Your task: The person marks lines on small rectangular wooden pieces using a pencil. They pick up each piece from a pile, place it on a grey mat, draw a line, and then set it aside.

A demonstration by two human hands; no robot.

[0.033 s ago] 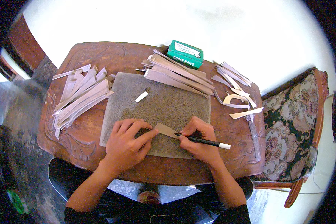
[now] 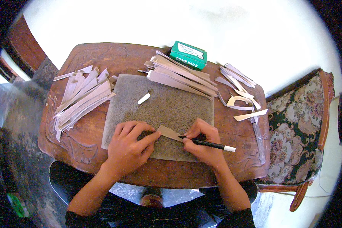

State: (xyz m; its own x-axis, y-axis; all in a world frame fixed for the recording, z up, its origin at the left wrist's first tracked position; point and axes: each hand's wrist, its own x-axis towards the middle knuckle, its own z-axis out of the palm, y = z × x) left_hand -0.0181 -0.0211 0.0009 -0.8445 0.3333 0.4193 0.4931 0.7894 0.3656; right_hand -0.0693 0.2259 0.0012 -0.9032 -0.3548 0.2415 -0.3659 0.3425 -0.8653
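Note:
A short, flat grey-brown strip [image 2: 170, 133] lies slanted over the near part of a speckled grey board [image 2: 125, 110]. The fingertips of my left hand [image 2: 130, 143] hold its left end, the other fingers bent and resting on the board. Between the fingers and thumb of my right hand [image 2: 205, 146] is a black marker pen [image 2: 209, 144]. Its dark tip touches the strip near the right end, and its white rear end points right. Whether a line is drawn there is too small to tell. A small white pen cap [image 2: 144, 98] lies apart on the board.
The carved wooden table [image 2: 171, 174] bears fanned strips at left [image 2: 83, 102] and a strip pile [image 2: 182, 78] overlapping the board's far edge. Behind that stands a green box [image 2: 189, 56]. Thin offcuts [image 2: 250, 116] lie at right, beside a floral chair [image 2: 292, 125].
The pen has shifted very slightly to the right along the strip with my right hand. My left hand and the strip stay in place.

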